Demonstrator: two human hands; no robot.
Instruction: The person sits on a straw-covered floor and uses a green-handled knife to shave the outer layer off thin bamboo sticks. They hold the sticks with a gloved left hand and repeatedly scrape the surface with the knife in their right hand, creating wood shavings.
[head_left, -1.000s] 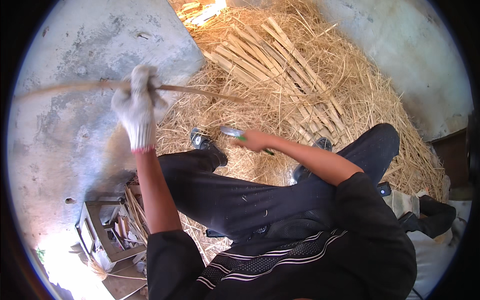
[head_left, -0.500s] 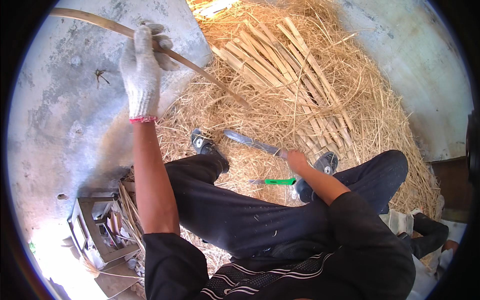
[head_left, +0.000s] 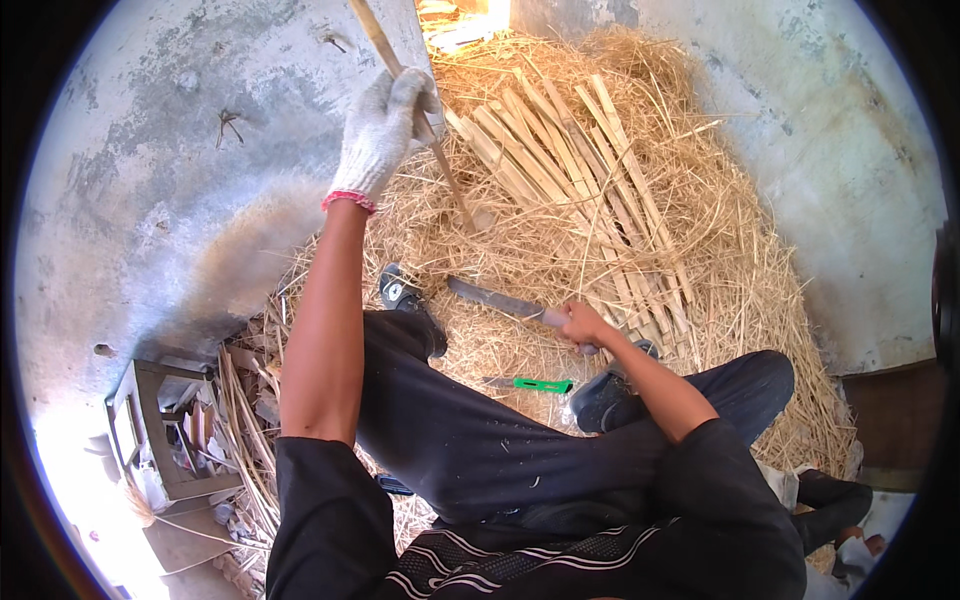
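My left hand [head_left: 378,130], in a white knit glove with a red cuff, is closed round a long, thin bamboo strip [head_left: 374,36]. The strip runs steeply from the top edge of the view, its lower end close to the straw. Bare and closed, my right hand [head_left: 584,324] grips the handle of a long-bladed knife [head_left: 497,300]. Its dull grey blade points left, low over the straw between my feet. Just below that hand lies a green-handled knife [head_left: 543,385] with a thin blade.
Split bamboo strips [head_left: 560,150] lie in a pile on loose straw [head_left: 730,230] ahead. Pale plastered walls rise on the left [head_left: 200,150] and right [head_left: 850,200]. A wooden frame [head_left: 165,430] with scraps stands at lower left. Another person's dark-sleeved arm [head_left: 830,500] shows at lower right.
My left hand has moved right, and the bamboo strip has swung from a shallow slant to a steep one. My right hand keeps the long-bladed knife low, its position little changed.
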